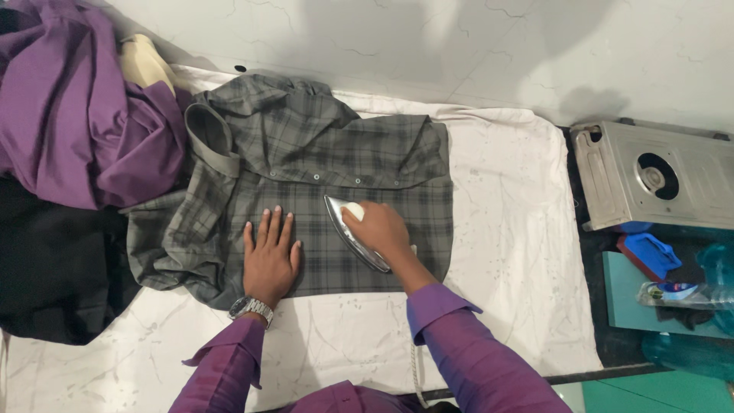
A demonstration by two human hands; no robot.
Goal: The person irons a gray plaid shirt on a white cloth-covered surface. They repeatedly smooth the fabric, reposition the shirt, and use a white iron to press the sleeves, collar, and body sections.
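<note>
I see my right hand (380, 229) with its fingers wrapped tight around the white handle of a steel iron (353, 232), which rests on the grey plaid shirt (321, 183). The shirt lies spread on the white cloth (505, 229) covering the tabletop. My left hand (271, 257) lies flat on the shirt just beside the iron, fingers slightly spread, a wristwatch (251, 308) at the wrist. Purple garments (69, 115) are heaped at the far left.
</note>
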